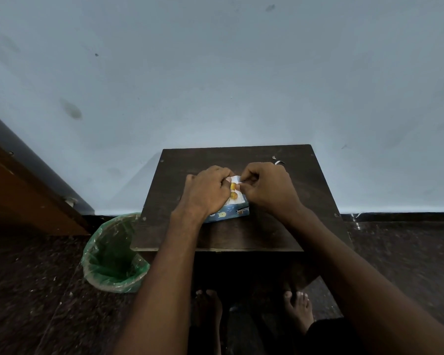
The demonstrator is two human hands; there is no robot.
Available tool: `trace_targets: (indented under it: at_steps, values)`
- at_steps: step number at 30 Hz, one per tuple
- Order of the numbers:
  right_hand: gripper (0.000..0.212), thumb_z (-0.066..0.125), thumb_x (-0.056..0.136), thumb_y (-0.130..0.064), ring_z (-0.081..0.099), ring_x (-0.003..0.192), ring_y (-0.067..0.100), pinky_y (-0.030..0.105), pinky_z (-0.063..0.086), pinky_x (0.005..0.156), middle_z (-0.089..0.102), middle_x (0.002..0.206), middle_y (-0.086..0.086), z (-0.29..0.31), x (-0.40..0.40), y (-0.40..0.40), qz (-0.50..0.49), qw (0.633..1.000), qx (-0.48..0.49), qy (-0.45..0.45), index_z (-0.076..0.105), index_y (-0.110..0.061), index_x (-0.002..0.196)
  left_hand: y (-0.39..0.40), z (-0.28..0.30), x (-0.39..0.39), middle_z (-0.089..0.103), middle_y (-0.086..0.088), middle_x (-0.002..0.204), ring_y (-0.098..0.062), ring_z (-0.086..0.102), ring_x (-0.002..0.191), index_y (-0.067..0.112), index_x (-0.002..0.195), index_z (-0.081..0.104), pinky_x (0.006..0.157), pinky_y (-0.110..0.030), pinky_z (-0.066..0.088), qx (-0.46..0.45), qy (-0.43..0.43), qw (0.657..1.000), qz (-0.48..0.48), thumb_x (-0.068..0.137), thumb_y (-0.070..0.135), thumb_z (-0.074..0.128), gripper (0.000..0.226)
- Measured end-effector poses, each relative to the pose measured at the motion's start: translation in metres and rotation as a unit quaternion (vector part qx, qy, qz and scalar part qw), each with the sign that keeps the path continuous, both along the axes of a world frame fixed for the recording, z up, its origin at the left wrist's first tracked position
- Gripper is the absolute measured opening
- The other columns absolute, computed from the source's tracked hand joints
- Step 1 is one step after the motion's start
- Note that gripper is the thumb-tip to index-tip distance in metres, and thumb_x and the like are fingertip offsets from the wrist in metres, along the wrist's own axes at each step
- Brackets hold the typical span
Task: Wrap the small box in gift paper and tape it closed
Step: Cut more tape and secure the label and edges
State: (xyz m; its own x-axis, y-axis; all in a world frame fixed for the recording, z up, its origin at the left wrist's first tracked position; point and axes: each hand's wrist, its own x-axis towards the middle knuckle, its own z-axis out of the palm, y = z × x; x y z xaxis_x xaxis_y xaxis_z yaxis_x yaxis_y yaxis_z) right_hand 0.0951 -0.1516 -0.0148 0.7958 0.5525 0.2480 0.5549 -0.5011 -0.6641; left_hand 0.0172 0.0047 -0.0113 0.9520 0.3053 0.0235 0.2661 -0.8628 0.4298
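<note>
Box [235, 194] on dark table [305, 201], near the middle, partly wrapped in blue paper [227, 215] with yellow prints; white face with orange dots showing between the hands. Left hand [207, 192] over the box's left side, fingers curled down onto the paper, gripping it. Right hand [264, 187] at the box's right top edge, fingers curled, thumb and forefinger pinching a bit of paper or tape, cannot tell which. Small white scrap [279, 162] beyond the right hand. Green-lined bin [113, 254] on the floor, left of the table. Bare feet [299, 310] under the table.
</note>
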Motion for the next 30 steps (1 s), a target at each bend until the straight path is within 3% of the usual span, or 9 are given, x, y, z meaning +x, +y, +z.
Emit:
trace_targets:
  at_steps: [2, 5, 9, 12, 15, 20, 26, 28, 30]
  values:
    - [0.015, 0.085, 0.082, -0.025, 0.066, 0.073, 0.008, 0.032, 0.055, 0.075, 0.072, 0.077, -0.011, 0.000, -0.001, -0.001, 0.001, 1.000, 0.001, -0.008, 0.075, -0.023, 0.093, 0.000, -0.001, 0.000, 0.059, 0.007, 0.144, -0.016, 0.056, 0.129, 0.030, 0.134, 0.063, 0.115, -0.051, 0.030, 0.005, 0.002, 1.000, 0.003, 0.111, 0.028, 0.043, 0.031]
    - [0.027, 0.075, 0.093, -0.021, 0.066, 0.079, 0.008, 0.018, 0.044, 0.069, 0.078, 0.095, -0.006, -0.001, 0.000, -0.002, 0.034, 0.999, -0.024, -0.009, 0.077, -0.023, 0.120, -0.002, 0.000, -0.002, 0.052, 0.005, 0.154, -0.017, 0.053, 0.136, 0.036, 0.146, 0.050, 0.119, -0.053, 0.027, -0.014, -0.029, 0.999, -0.004, 0.109, 0.020, 0.048, 0.040]
    - [0.024, 0.058, 0.100, -0.014, 0.070, 0.090, 0.015, 0.029, 0.052, 0.079, 0.079, 0.099, -0.005, -0.001, 0.006, -0.008, -0.016, 1.000, -0.012, -0.005, 0.079, -0.022, 0.106, -0.003, -0.001, 0.001, 0.056, 0.006, 0.146, -0.016, 0.053, 0.134, 0.031, 0.138, 0.062, 0.112, -0.045, 0.028, 0.019, -0.047, 0.999, 0.005, 0.105, 0.012, 0.049, 0.040]
    - [0.017, 0.069, 0.087, -0.012, 0.070, 0.090, 0.018, 0.030, 0.052, 0.078, 0.076, 0.091, -0.008, 0.005, 0.019, -0.025, -0.078, 0.995, -0.066, 0.003, 0.077, -0.027, 0.088, -0.007, 0.000, 0.004, 0.057, 0.004, 0.147, -0.016, 0.057, 0.130, 0.028, 0.149, 0.055, 0.111, -0.043, 0.031, -0.003, -0.109, 0.994, 0.026, 0.103, 0.008, 0.051, 0.050]
    - [0.008, 0.081, 0.076, -0.020, 0.070, 0.087, 0.016, 0.032, 0.055, 0.076, 0.071, 0.078, -0.011, 0.011, 0.026, -0.044, -0.054, 0.987, -0.138, 0.059, 0.076, -0.026, 0.073, -0.008, -0.001, 0.007, 0.063, 0.005, 0.143, -0.015, 0.059, 0.130, 0.026, 0.147, 0.058, 0.113, -0.044, 0.037, -0.032, -0.172, 0.984, 0.043, 0.103, 0.004, 0.050, 0.050]
    - [0.014, 0.087, 0.071, -0.018, 0.067, 0.085, 0.014, 0.026, 0.044, 0.063, 0.068, 0.076, -0.013, 0.009, 0.026, -0.048, -0.015, 0.972, -0.224, 0.077, 0.078, -0.025, 0.078, -0.010, -0.002, 0.010, 0.070, 0.007, 0.134, -0.012, 0.064, 0.125, 0.023, 0.139, 0.065, 0.110, -0.051, 0.050, -0.055, -0.212, 0.975, 0.036, 0.101, 0.003, 0.053, 0.045]
    - [0.014, 0.090, 0.069, -0.028, 0.064, 0.084, 0.019, 0.033, 0.055, 0.072, 0.071, 0.079, -0.004, 0.000, 0.025, -0.038, -0.002, 0.965, -0.259, 0.047, 0.080, -0.022, 0.076, -0.015, -0.003, 0.009, 0.072, 0.010, 0.125, -0.011, 0.067, 0.110, 0.027, 0.131, 0.070, 0.103, -0.052, 0.053, -0.059, -0.220, 0.974, 0.005, 0.097, 0.009, 0.054, 0.041]
    - [0.003, 0.081, 0.074, -0.021, 0.065, 0.086, 0.023, 0.034, 0.056, 0.071, 0.070, 0.076, -0.001, -0.003, 0.025, -0.039, -0.007, 0.970, -0.243, 0.021, 0.080, -0.018, 0.075, -0.016, -0.002, 0.009, 0.072, 0.011, 0.122, -0.010, 0.067, 0.105, 0.027, 0.128, 0.072, 0.103, -0.052, 0.054, -0.062, -0.223, 0.973, 0.001, 0.097, 0.008, 0.055, 0.040]
    - [0.009, 0.074, 0.079, -0.017, 0.065, 0.080, 0.018, 0.028, 0.048, 0.067, 0.071, 0.072, -0.004, -0.001, 0.026, -0.042, -0.026, 0.983, -0.181, 0.023, 0.081, -0.017, 0.074, -0.016, -0.002, 0.010, 0.072, 0.012, 0.120, -0.008, 0.067, 0.102, 0.028, 0.125, 0.073, 0.101, -0.051, 0.054, -0.071, -0.230, 0.971, 0.002, 0.096, 0.007, 0.056, 0.040]
